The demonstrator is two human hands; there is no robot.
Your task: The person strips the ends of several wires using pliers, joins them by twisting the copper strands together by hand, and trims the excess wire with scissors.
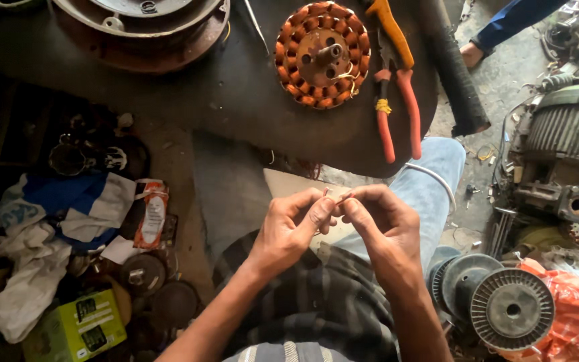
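Note:
My left hand point(288, 231) and my right hand point(380, 224) meet over my lap, fingertips pinched together on a thin copper wire point(335, 198) between them. Ahead on the dark round table point(236, 94) lies a stator with orange copper windings point(323, 55) around a metal hub. Red-handled pliers point(397, 110) lie just right of it, with an orange-handled tool point(391, 27) above them.
A large metal motor housing point(142, 27) sits at the table's far left. Rags, a green box point(82, 325) and small round parts clutter the floor at left. Motor parts and a ribbed rotor point(512, 310) lie at right. Another person's foot point(472, 53) is at top right.

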